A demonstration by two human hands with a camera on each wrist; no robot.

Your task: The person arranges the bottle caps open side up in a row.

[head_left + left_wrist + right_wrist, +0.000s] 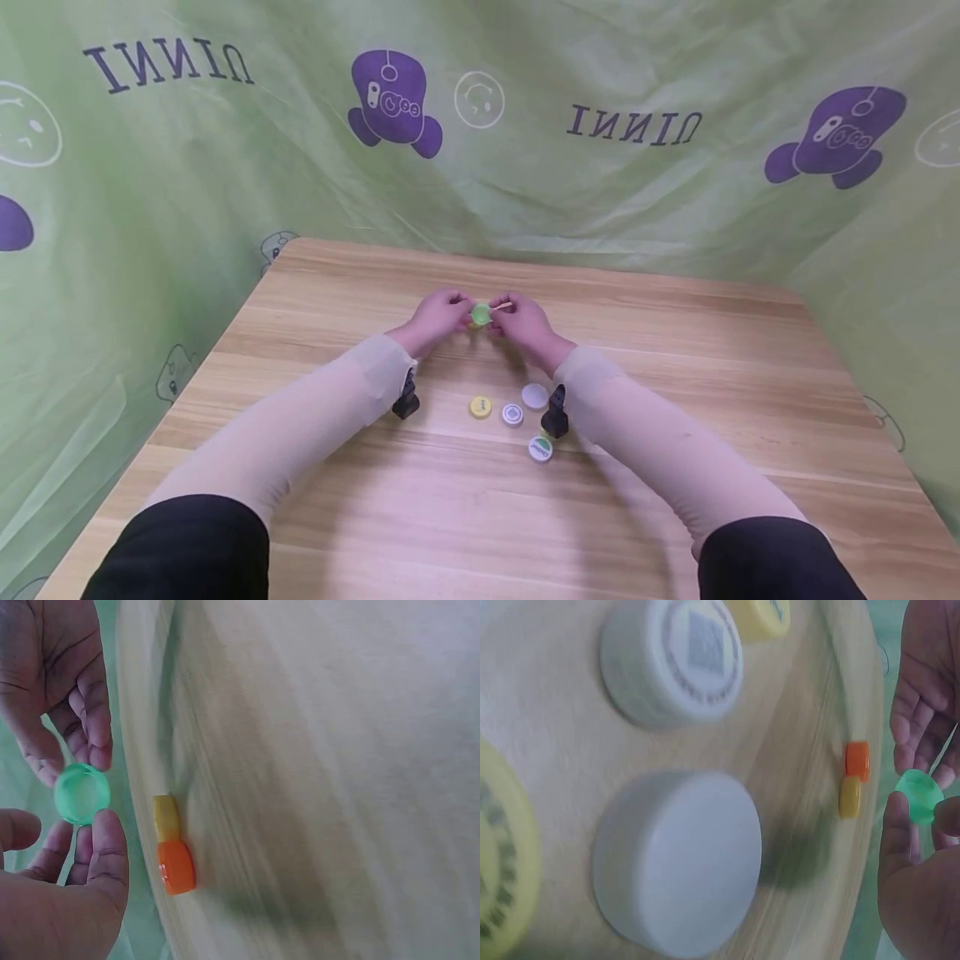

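A translucent green bottle cap (pixel 481 314) is held off the table at the fingertips of both hands. My left hand (pixel 438 314) grips its left edge and my right hand (pixel 527 323) its right edge. The left wrist view shows the cap (pixel 82 794) as a ring-like disc, with the left hand (pixel 75 904) below it and the right hand (pixel 64 667) above. Near the cap, lower down on the table, an orange cap (pixel 176 868) and a yellow cap (pixel 166 817) stand side by side, touching.
Nearer the body, between the forearms, lie a yellow cap (pixel 480 407), a small white printed cap (pixel 512 414), a plain white cap (pixel 535 396) and a white-and-green cap (pixel 540 449). Another yellow cap is partly hidden by the right wrist camera (pixel 555 414). A green curtain (pixel 480 192) hangs behind the table.
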